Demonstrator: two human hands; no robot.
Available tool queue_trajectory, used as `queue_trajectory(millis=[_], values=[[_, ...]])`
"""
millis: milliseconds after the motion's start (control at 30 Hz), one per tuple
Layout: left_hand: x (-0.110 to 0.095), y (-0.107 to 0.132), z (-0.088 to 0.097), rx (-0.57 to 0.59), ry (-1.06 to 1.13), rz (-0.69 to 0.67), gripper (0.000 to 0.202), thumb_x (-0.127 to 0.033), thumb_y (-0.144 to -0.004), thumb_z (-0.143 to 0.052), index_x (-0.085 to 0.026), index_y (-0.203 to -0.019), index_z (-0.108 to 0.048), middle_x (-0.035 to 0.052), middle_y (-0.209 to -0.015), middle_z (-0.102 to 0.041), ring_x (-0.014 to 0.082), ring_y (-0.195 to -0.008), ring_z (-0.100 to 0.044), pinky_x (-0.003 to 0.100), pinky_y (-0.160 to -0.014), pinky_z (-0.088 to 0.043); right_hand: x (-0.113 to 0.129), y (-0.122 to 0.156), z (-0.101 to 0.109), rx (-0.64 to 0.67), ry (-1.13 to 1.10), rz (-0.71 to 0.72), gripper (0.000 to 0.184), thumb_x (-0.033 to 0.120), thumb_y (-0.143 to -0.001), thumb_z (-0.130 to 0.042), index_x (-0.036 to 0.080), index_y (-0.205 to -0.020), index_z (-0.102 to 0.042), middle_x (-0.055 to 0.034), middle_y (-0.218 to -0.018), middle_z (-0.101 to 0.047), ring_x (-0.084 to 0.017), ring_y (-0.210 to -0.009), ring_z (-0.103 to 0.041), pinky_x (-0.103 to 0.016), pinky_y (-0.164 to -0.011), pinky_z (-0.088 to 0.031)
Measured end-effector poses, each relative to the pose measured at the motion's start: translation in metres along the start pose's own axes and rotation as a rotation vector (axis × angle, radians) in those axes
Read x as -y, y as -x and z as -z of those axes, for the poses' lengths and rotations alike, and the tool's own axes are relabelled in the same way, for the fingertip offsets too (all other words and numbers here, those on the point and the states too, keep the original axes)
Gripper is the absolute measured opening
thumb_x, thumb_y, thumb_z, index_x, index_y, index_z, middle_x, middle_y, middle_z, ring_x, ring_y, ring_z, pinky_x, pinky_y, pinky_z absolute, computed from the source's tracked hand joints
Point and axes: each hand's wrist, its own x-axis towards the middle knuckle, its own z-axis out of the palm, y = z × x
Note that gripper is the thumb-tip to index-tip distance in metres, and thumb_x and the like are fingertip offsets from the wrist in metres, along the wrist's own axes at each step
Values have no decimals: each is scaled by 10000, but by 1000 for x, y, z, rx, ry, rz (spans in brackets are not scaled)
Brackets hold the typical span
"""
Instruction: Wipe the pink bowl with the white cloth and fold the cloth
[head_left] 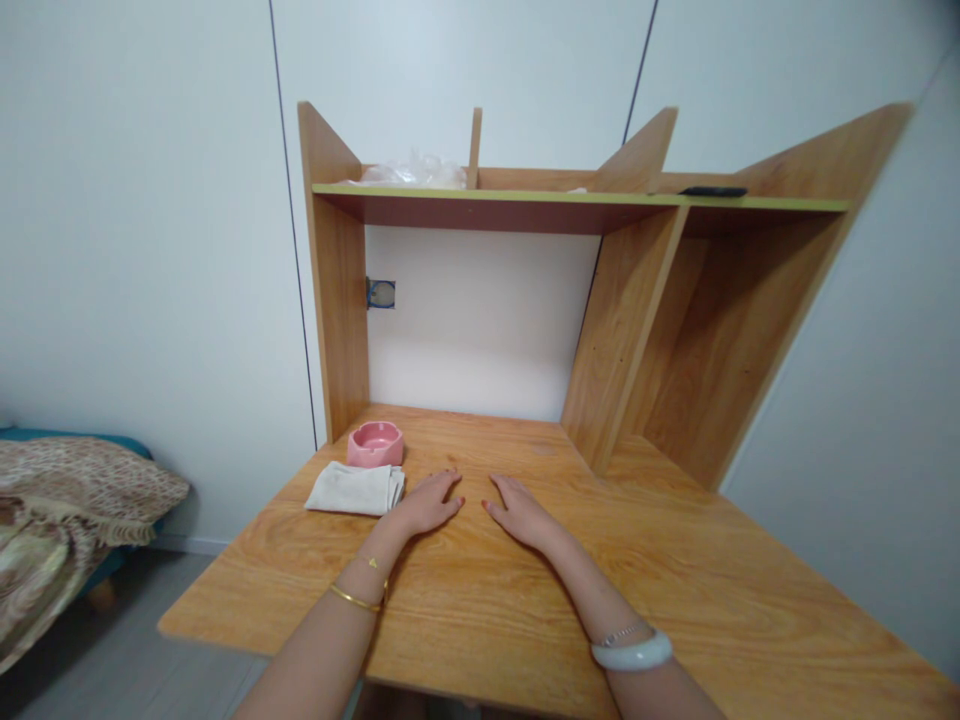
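Both of my hands rest on the wooden desk point(480, 590), palms down and a short way apart. My left hand point(429, 503) lies with its thumb out to the side and holds nothing. Close to its left is a folded pale grey cloth point(354, 489), and just behind that cloth stands a pink ashtray point(375, 446) with notches in its rim. My right hand point(520, 512) is likewise flat, thumb and fingers apart, with only the desk surface under it.
A wooden shelf unit point(341, 310) rises at the back of the desk. On its upper board lie a clear plastic bag point(416, 173) and a flat black object point(712, 191). A socket box point(381, 293) shows in the wall. A patterned fringed blanket point(67, 500) lies at far left.
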Motion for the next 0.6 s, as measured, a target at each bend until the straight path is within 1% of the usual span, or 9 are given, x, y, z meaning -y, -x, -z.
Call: queue_trajectory(millis=[167, 600], values=[[0, 0, 0, -1, -2, 7, 496, -357, -798, -427, -138, -1242, -422, 108, -1337, -406, 207, -1241, -352, 321, -1035, -259, 1, 0, 1, 6, 6, 2, 570, 305, -808, -451, -2, -1280, -362, -193, -1321, -397, -236, -1243, -330, -323, -1021, -238], [-1, 0, 1, 12, -14, 12, 506, -362, -800, -424, -130, -1250, -419, 113, -1345, -394, 198, -1247, -342, 305, -1039, -245, -1, 0, 0, 2, 17, 10, 549, 305, -809, -441, 36, -1283, -369, -176, -1331, -392, -229, -1242, -334, -337, -1020, -239]])
